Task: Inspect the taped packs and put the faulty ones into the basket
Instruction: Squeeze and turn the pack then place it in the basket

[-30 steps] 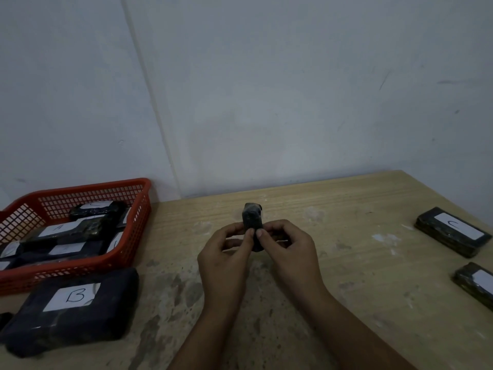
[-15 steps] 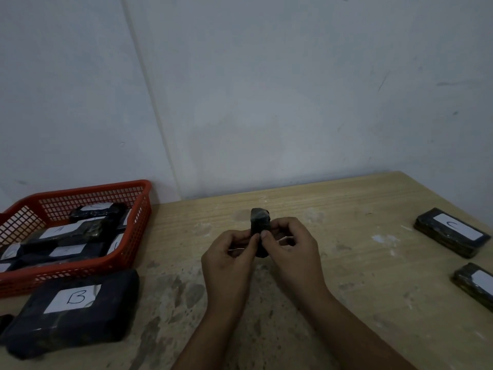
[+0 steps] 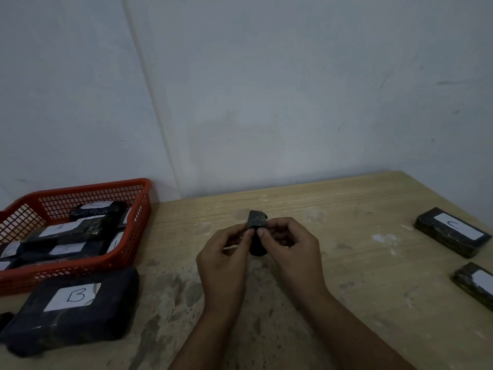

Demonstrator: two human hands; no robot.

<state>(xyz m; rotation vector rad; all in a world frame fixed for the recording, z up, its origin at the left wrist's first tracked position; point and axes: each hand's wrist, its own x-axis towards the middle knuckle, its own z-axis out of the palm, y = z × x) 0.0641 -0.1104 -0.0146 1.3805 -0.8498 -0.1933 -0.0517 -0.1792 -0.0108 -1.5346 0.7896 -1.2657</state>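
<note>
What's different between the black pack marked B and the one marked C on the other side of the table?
The pack marked B looks bulkier, with soft rounded corners; the pack marked C looks slimmer and sharper-edged. B lies at the person's left, just in front of the red basket; C lies far right, beside another labelled pack. B's wrap looks matt, C's glossier. Both are dark taped packs lying flat on the wooden table, white hand-lettered label facing up.

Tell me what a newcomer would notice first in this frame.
Both hands, left hand and right hand, pinch a small black taped pack upright at table centre. At the left, a red basket already holds several labelled packs, with a large pack marked B in front of it.
</note>
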